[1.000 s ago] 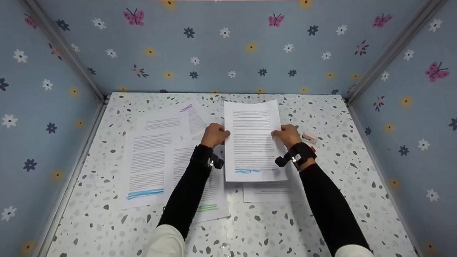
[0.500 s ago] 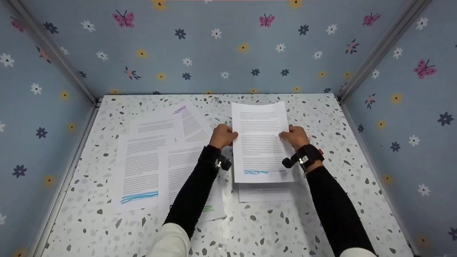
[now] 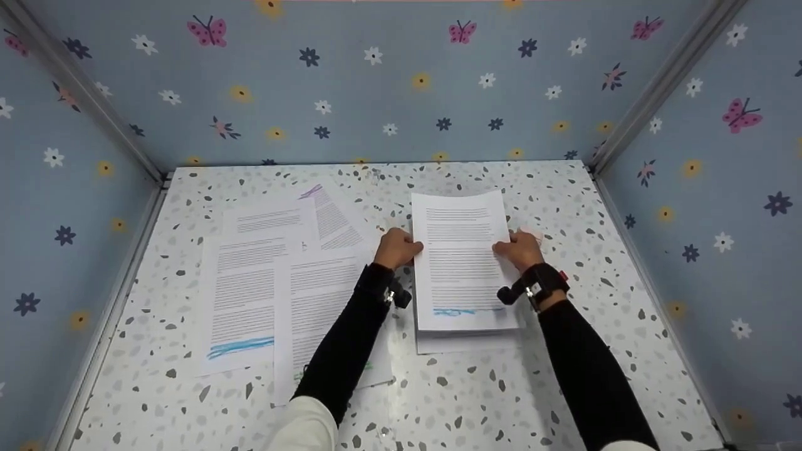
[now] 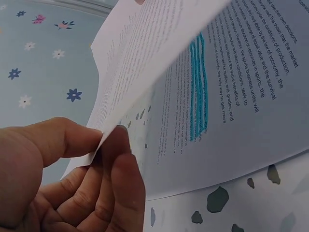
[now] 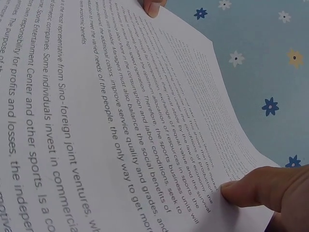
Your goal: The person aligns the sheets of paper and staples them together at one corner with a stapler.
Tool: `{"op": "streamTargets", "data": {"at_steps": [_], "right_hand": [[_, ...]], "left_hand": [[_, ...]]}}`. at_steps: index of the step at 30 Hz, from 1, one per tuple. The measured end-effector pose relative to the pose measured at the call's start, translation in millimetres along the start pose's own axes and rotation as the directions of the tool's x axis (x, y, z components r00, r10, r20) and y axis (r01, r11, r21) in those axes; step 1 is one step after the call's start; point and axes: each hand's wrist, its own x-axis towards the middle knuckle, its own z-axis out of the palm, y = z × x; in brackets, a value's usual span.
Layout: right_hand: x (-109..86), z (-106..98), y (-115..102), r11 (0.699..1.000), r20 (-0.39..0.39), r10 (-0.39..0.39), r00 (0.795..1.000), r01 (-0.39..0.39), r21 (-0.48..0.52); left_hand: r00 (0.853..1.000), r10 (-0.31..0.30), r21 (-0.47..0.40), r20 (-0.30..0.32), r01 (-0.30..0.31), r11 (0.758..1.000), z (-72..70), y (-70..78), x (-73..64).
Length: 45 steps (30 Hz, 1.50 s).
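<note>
A printed sheet of paper (image 3: 463, 275) with a blue highlighter scribble near its bottom is held by its two long edges, slightly bowed. My left hand (image 3: 397, 248) pinches the left edge between thumb and fingers; the left wrist view shows the thumb on top of the sheet's edge. On the opposite edge my right hand (image 3: 520, 249) grips the paper, thumb on the printed face. Beneath it lies another printed sheet (image 3: 467, 343), mostly covered; the left wrist view shows blue highlighter strokes (image 4: 199, 92) on that lower page, with a gap between the two.
Several overlapping printed sheets (image 3: 244, 294) lie on the left of the speckled table (image 3: 601, 363), with blue, green and purple marks. A small pale pink object (image 3: 532, 234), mostly hidden, sits behind the right hand. Patterned blue panels (image 3: 376, 81) enclose the table.
Both hands have lowered the held sheet toward the lower one and nearer to me, so less of the lower sheet shows. The head view has shifted slightly. Both grips stay the same.
</note>
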Motion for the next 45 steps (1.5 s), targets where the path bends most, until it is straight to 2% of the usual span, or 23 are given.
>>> {"op": "streamTargets", "data": {"at_steps": [7, 14, 21, 26, 30, 36, 45], "right_hand": [[-2.3, 2.3, 8.5, 0.999, -0.019, -0.034, 0.999, 0.034, 0.004], [-3.2, 7.6, 24.7, 0.996, -0.032, -0.063, 0.997, 0.061, -0.068], [-3.2, 12.2, 33.1, 0.992, -0.029, -0.012, 1.000, 0.008, -0.130], [-4.5, 14.9, 35.8, 0.987, -0.024, 0.008, 1.000, -0.012, -0.158], [-5.2, 18.0, 36.2, 0.984, -0.042, 0.003, 0.999, -0.010, -0.176], [-7.1, 21.7, 37.5, 0.980, -0.072, -0.036, 0.997, 0.021, -0.197], [-4.8, 25.1, 43.1, 0.968, -0.070, -0.075, 0.995, 0.056, -0.244]], "left_hand": [[1.000, 0.007, 0.019, 0.002, -0.007, 1.000, 5.4, -4.9, -5.4], [0.999, 0.030, 0.029, -0.014, -0.029, 0.999, 10.9, -12.1, -8.1], [1.000, -0.022, 0.024, 0.015, 0.021, 0.999, 14.5, -18.7, -9.0], [0.999, -0.038, 0.085, 0.015, 0.037, 0.996, 17.6, -22.4, -10.6], [0.999, -0.036, 0.109, -0.008, 0.037, 0.993, 20.1, -25.1, -12.1], [0.998, 0.018, 0.186, -0.066, -0.006, 0.983, 22.6, -27.7, -16.0], [0.994, 0.016, 0.267, -0.105, 0.013, 0.964, 24.9, -30.9, -17.4]]}}
